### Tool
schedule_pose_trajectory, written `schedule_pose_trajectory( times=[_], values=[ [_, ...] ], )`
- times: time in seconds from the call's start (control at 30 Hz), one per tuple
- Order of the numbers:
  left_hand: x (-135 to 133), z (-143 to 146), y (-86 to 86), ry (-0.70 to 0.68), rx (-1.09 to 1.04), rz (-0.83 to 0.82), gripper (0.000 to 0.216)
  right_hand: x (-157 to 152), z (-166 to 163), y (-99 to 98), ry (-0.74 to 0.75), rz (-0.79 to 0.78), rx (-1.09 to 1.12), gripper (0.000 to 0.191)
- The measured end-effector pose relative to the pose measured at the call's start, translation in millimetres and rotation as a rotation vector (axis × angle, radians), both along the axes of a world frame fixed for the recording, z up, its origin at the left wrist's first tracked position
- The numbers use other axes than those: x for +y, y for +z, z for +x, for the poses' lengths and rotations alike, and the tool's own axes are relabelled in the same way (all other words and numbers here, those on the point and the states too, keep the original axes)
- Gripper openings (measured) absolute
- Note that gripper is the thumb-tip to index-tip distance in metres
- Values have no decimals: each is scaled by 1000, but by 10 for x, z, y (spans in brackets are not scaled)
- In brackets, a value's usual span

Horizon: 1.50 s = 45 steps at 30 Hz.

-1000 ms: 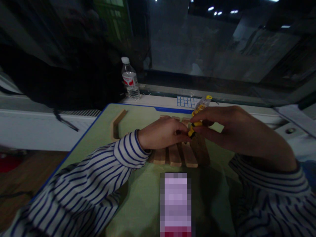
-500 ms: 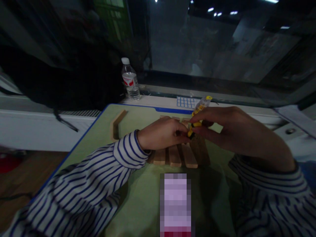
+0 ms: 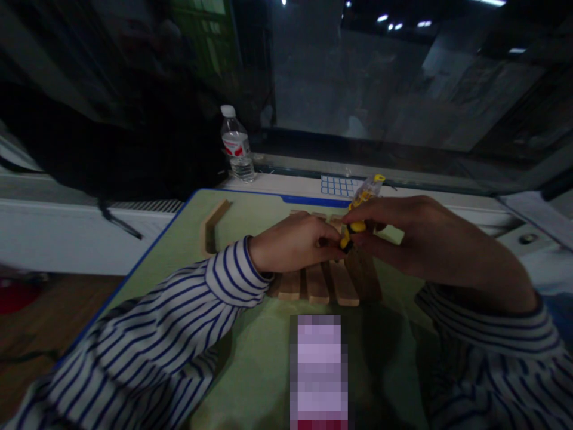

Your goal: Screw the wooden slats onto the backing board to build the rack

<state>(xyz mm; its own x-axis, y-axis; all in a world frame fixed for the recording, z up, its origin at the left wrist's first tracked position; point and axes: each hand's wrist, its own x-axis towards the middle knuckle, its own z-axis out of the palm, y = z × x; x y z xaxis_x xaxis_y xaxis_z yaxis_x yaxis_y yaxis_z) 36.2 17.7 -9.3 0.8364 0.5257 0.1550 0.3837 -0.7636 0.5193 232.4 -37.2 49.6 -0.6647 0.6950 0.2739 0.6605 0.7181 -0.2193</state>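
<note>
My right hand point(image 3: 412, 233) comes in from the right, thumb and fingers closed in a pinch on a small yellow-and-black piece point(image 3: 357, 227). Close against it, the fingertips of my left hand point(image 3: 298, 242) are closed at a second yellow-and-black bit point(image 3: 345, 240); whether the two are one object I cannot tell. Both hands are over several parallel wooden slats point(image 3: 317, 283), whose middle they partly cover. Behind my right fingertips lies a clear packet or tube with a yellow end point(image 3: 367, 190), yellow bits showing inside.
The green tabletop point(image 3: 250, 352) has a blue edge. An angled wooden piece point(image 3: 209, 230) lies at its far left. A water bottle point(image 3: 237, 146) and a blue-gridded sheet point(image 3: 338, 186) are on the sill by the window. A dark bag-like heap point(image 3: 111, 143) sits at left.
The yellow piece in my right fingers has turned slightly and shows more of its yellow side. My left hand has hardly moved.
</note>
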Motion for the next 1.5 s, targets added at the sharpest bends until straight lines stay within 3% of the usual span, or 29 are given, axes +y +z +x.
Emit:
schedule_pose_trajectory(
  times=[1.3, 1.5],
  values=[
    [-4, 22, -25, 35, 1, 52, 17, -3, -4, 26, -12, 21, 12, 19],
    [-20, -5, 49, 56, 59, 48, 19, 4, -10, 18, -2, 11, 1, 21]
  ],
)
